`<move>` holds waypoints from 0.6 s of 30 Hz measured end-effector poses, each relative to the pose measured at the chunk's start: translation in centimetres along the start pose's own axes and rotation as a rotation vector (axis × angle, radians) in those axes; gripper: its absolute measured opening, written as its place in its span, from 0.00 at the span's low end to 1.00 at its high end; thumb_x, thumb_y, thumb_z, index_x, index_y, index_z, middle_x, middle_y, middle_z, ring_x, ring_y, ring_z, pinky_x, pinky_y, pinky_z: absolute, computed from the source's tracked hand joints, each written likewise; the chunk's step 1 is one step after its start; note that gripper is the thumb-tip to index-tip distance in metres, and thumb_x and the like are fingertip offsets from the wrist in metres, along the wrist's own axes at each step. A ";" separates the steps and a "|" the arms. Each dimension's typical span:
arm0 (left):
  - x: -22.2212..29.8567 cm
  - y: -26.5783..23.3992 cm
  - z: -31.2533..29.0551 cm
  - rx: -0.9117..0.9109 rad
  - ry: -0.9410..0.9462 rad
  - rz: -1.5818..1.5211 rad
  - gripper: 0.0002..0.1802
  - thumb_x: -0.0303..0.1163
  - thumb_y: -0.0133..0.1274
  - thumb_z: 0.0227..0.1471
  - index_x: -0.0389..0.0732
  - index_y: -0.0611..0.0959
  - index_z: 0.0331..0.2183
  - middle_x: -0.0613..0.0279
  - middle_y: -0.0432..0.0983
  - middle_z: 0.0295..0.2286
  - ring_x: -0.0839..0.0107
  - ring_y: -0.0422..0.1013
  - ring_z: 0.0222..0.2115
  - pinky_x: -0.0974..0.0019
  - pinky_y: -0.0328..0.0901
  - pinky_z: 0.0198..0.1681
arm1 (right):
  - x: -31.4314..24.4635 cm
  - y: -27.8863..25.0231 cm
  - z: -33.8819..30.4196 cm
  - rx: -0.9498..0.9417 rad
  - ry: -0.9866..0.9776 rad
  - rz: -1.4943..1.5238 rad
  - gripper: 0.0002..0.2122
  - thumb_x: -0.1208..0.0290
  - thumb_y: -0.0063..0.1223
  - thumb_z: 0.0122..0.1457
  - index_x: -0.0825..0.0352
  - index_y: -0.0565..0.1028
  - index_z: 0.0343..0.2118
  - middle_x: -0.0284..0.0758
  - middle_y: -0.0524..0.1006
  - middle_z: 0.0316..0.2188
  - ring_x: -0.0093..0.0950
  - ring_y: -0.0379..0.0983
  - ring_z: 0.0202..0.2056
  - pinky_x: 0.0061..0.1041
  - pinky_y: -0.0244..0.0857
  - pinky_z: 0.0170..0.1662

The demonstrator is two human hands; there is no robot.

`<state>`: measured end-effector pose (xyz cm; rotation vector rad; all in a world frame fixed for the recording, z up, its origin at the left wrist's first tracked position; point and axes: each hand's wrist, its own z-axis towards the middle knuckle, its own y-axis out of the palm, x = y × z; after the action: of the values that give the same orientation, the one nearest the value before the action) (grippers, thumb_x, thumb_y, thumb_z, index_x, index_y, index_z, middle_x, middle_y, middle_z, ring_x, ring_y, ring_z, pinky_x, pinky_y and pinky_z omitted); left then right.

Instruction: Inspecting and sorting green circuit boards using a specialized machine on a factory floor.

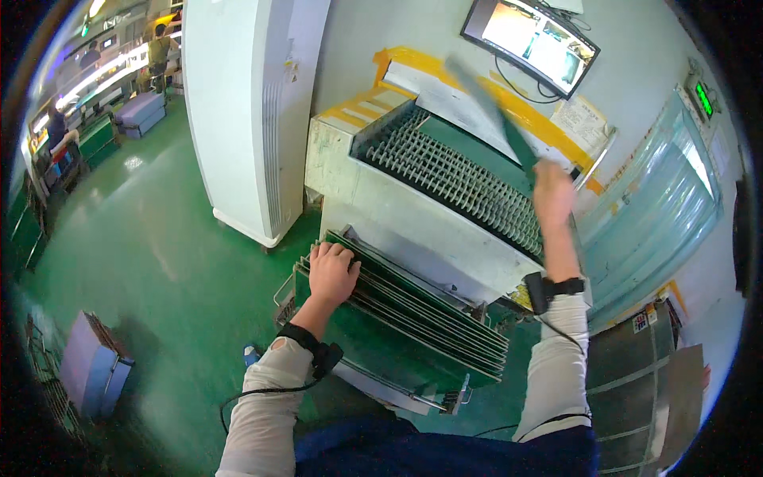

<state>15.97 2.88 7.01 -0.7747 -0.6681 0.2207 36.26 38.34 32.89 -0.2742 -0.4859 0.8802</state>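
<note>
A purple-and-blue box-shaped stack [99, 366] stands on the floor, well to the left of the left hand's fingers. A tall white cabinet [230, 119] rises beyond those fingers, up and to their left. The left hand [334, 274] rests on the near-left end of an upright row of thin dark-green panels [421, 326], its fingers bent over the top edges and close together; whether they pinch one, I cannot tell. The row runs rightward from beneath them. Beyond the fingers stands a whitish machine with a bed of grey rollers [453, 183]. A flat, thin green panel [518, 145], blurred and tilted, extends up-left from the fingers of the right hand [554, 195], which close around its lower end above the rollers' right side. Farther right of these fingers hangs a translucent teal plastic sheet [660, 215].
</note>
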 end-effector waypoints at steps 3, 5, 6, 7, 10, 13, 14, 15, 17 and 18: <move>-0.2 0.0 0.1 -0.025 -0.010 -0.003 0.11 0.39 0.63 0.50 0.43 0.86 0.34 0.60 0.78 0.38 0.54 0.70 0.48 0.44 0.57 0.63 | -3.6 4.0 -5.7 -0.055 -0.058 0.158 0.10 0.78 0.52 0.52 0.62 0.81 0.36 0.41 0.80 0.33 0.43 0.79 0.35 0.42 0.74 0.37; -0.3 -0.2 0.2 -0.031 -0.018 0.005 0.11 0.39 0.63 0.50 0.43 0.86 0.34 0.60 0.78 0.38 0.54 0.70 0.48 0.45 0.58 0.61 | -7.7 5.0 -8.2 -0.189 -0.048 0.157 0.10 0.77 0.53 0.52 0.61 0.81 0.36 0.38 0.81 0.33 0.41 0.79 0.36 0.42 0.74 0.38; -0.4 -0.2 0.2 -0.022 -0.013 0.025 0.11 0.39 0.63 0.50 0.43 0.86 0.34 0.60 0.78 0.37 0.54 0.70 0.47 0.46 0.60 0.60 | -9.0 5.6 -9.6 -0.244 -0.058 0.199 0.11 0.77 0.53 0.52 0.61 0.80 0.39 0.37 0.81 0.36 0.40 0.79 0.39 0.41 0.74 0.40; -0.4 -0.1 0.2 -0.006 0.001 0.018 0.11 0.39 0.63 0.50 0.43 0.86 0.34 0.60 0.78 0.37 0.54 0.70 0.47 0.46 0.60 0.59 | -10.3 6.2 -10.8 -0.278 0.006 0.210 0.13 0.77 0.54 0.52 0.61 0.80 0.41 0.36 0.80 0.38 0.39 0.78 0.41 0.40 0.73 0.42; -0.7 0.1 0.1 0.029 0.027 0.011 0.11 0.38 0.64 0.49 0.43 0.86 0.34 0.60 0.78 0.36 0.54 0.70 0.46 0.47 0.60 0.59 | -13.2 7.8 -13.2 -0.383 0.156 0.213 0.16 0.78 0.55 0.51 0.61 0.79 0.44 0.35 0.77 0.43 0.39 0.74 0.47 0.41 0.70 0.48; -0.4 0.1 0.0 0.029 0.039 0.004 0.11 0.38 0.64 0.49 0.43 0.86 0.34 0.60 0.79 0.36 0.55 0.70 0.46 0.48 0.61 0.58 | -13.5 8.7 -14.4 -0.461 0.262 0.226 0.18 0.77 0.60 0.48 0.60 0.78 0.45 0.35 0.74 0.45 0.40 0.71 0.51 0.45 0.66 0.51; -0.4 0.1 0.1 0.032 0.043 -0.004 0.11 0.38 0.64 0.49 0.43 0.86 0.34 0.61 0.79 0.36 0.55 0.70 0.46 0.48 0.61 0.58 | -13.4 9.1 -14.5 -0.452 0.292 0.226 0.19 0.76 0.62 0.47 0.60 0.78 0.45 0.36 0.74 0.45 0.41 0.70 0.51 0.46 0.66 0.52; -0.4 0.1 0.1 0.037 0.042 -0.012 0.11 0.38 0.64 0.49 0.43 0.86 0.34 0.61 0.79 0.37 0.55 0.70 0.46 0.49 0.61 0.57 | -13.4 9.3 -14.4 -0.443 0.317 0.228 0.19 0.76 0.63 0.47 0.60 0.77 0.45 0.36 0.74 0.45 0.41 0.70 0.51 0.46 0.66 0.52; -0.4 -0.1 0.2 0.042 0.038 -0.001 0.11 0.37 0.65 0.48 0.43 0.86 0.33 0.61 0.79 0.37 0.55 0.71 0.46 0.49 0.61 0.57 | -13.3 9.7 -13.9 -0.438 0.331 0.258 0.20 0.75 0.64 0.47 0.60 0.77 0.46 0.36 0.74 0.45 0.42 0.70 0.51 0.45 0.65 0.52; -0.3 -0.1 0.2 0.043 0.036 0.001 0.11 0.37 0.65 0.48 0.43 0.86 0.33 0.61 0.79 0.37 0.55 0.71 0.46 0.49 0.62 0.56 | -13.1 9.9 -13.8 -0.437 0.338 0.269 0.20 0.75 0.65 0.47 0.60 0.77 0.46 0.37 0.74 0.45 0.42 0.70 0.51 0.45 0.65 0.52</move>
<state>15.55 2.83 7.01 -0.7365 -0.6268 0.2206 29.68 33.55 13.05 -0.8904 -0.3240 0.9589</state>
